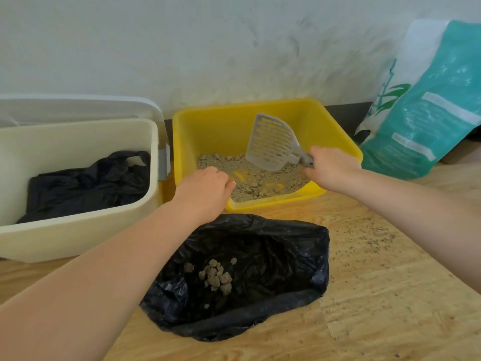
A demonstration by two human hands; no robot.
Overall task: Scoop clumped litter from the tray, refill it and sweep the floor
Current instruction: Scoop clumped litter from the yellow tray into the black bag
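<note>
A yellow litter tray (223, 126) stands against the wall, tilted up at its near edge, with grey litter (257, 178) and some clumps gathered at its near side. My left hand (205, 191) grips the tray's near left rim. My right hand (330, 165) holds the handle of a grey slotted scoop (270, 142), whose blade is raised above the litter and looks empty. An open black bag (273, 256) lies on the floor in front of the tray with several clumps (216, 277) inside.
A cream bin (78, 238) with a black liner stands at the left, lid open. A teal and white litter bag (426, 105) leans on the wall at the right. Loose grains (364, 235) are scattered over the wooden floor right of the black bag.
</note>
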